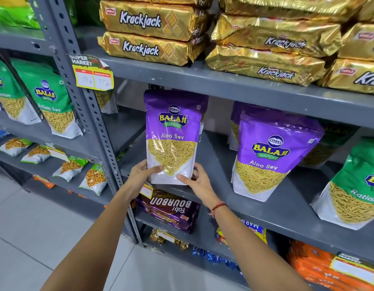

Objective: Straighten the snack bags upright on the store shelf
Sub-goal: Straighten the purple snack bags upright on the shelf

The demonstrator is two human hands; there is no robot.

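— Standing upright at the front edge of the grey shelf (234,156), a purple snack bag (172,135) is held near its bottom by both hands. What is seen around it?

— A second purple bag (270,156) is seen to the right, well apart and tilted back, with more purple bags partly hidden behind it. Further right a green bag (354,190) is leaned, cut by the picture edge. Between the held bag and the second one, a bare part of the shelf is left. Nothing is placed in front of the held bag.

— How are the fingers placed?

— The bag is pinched at its lower left corner by the left hand (142,173), thumb on the front. The lower right corner is gripped by the right hand (197,181), thumb on the front, the other fingers hidden behind. A red thread (218,206) is worn on the right wrist.

— What can be read?

— "BALAJI WAFERS" and "Aloo Sev" are printed on the purple bags, "Ratlami Sev" on the green ones. On the shelf above, gold packets (152,24) marked "Krackjack" are stacked. Below, a dark packet (171,208) marked "BOURBON" is laid upside down. A price tag (92,74) marked "SUPER MARKET" is fixed on the grey upright (85,106).
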